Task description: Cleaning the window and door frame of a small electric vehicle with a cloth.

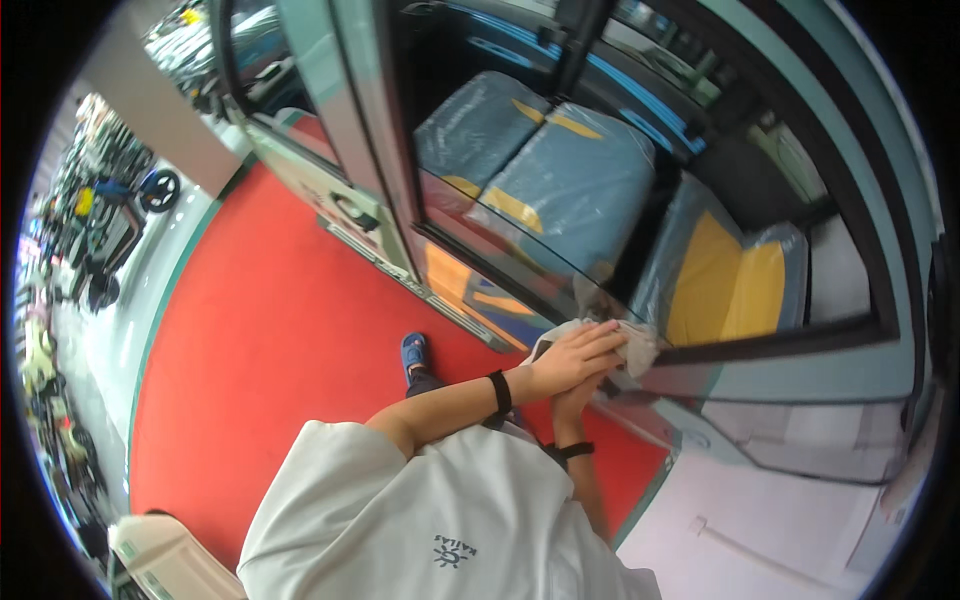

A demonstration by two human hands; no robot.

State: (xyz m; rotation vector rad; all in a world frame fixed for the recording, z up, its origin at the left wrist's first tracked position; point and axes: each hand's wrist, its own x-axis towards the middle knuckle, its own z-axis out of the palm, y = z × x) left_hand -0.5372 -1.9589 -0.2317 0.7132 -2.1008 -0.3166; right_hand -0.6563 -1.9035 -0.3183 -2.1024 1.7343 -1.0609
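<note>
A pale, bunched cloth lies against the lower window edge of a small vehicle's door. My left hand rests on this cloth, its fingers held together and pressing it to the dark edge strip. Just beneath, my right hand comes up close against the left one. Its fingers are mostly covered by the left hand, so their grip does not show. The window glass rises beyond the cloth and mirrors part of it. Each wrist carries a black band.
Inside the vehicle are blue-grey and yellow seats wrapped in clear plastic. Another door stands at the upper left. Red carpet covers the floor. A white molded object is at lower left; parked scooters line the left side.
</note>
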